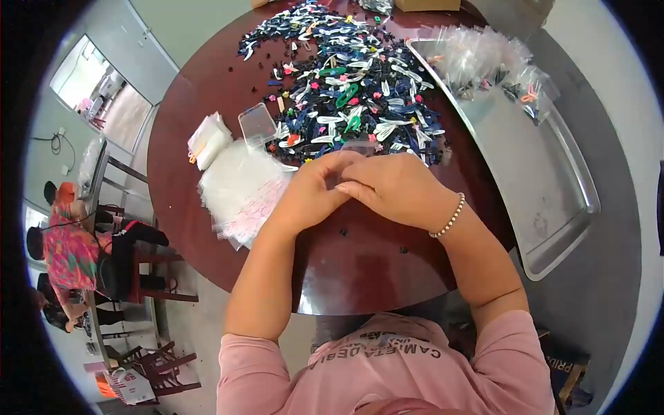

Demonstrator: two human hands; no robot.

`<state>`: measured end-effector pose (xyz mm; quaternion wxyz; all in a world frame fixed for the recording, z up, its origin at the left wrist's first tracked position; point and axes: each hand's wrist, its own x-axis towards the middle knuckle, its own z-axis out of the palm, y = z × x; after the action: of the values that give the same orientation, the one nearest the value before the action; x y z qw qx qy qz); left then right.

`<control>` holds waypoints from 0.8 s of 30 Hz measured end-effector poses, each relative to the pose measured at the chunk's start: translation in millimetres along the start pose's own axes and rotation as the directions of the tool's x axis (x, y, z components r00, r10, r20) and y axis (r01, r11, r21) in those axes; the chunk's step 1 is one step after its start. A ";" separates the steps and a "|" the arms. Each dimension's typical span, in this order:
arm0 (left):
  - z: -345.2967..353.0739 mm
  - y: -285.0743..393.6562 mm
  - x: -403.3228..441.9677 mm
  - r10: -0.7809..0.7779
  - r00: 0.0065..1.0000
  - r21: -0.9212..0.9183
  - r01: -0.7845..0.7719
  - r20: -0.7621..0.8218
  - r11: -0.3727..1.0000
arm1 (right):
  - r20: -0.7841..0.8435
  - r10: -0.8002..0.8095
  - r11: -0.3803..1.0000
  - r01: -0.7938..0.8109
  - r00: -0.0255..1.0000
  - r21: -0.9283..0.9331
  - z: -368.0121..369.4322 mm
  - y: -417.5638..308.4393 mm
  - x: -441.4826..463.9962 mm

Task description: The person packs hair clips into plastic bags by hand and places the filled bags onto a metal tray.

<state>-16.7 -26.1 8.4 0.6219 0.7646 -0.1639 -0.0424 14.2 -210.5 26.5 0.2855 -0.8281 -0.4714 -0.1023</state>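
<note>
My left hand (316,188) and my right hand (400,185) meet over the near edge of a heap of hair clips (346,90). The fingers of both are curled in and pressed together, and what they hold is hidden. Just beyond the fingertips shows a piece of clear plastic (358,146); whether it is in my fingers I cannot tell. The heap mixes white, navy, black and green snap clips with small coloured ones. Left of my left hand lies a fanned stack of clear plastic bags (238,183).
A clear plastic box (257,126) and another bundle of bags (209,142) lie at the left. On the right, a metal tray (529,187) holds filled bags (484,59). A cardboard box (427,4) stands at the back. People (72,256) sit at a far-left table.
</note>
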 end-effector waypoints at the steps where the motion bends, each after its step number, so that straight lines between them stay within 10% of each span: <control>1: -2.2 -1.2 0.4 -0.047 0.999 -0.006 0.047 -0.017 0.999 | -0.041 -0.009 0.999 0.011 0.999 0.046 -3.3 -0.8 1.5; 7: -10.9 -14.0 5.9 -0.151 0.962 -0.069 0.139 -0.229 0.988 | -0.367 0.112 0.973 -0.026 0.924 0.231 0.6 34.0 6.0; 9: -13.4 -13.1 5.1 -0.175 0.938 -0.141 0.138 -0.298 0.980 | -0.353 0.533 0.769 -0.267 0.769 0.580 5.7 51.9 10.7; 24: -20.8 -21.9 6.7 -0.129 0.958 -0.074 0.114 -0.257 0.991 | -0.411 0.370 0.817 -0.502 0.833 -0.282 14.2 225.0 105.7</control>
<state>-0.5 -4.9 -7.2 0.6563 0.7536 -0.0320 0.0155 258.1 -214.4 -23.5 0.2125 -0.9238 -0.1809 -0.2621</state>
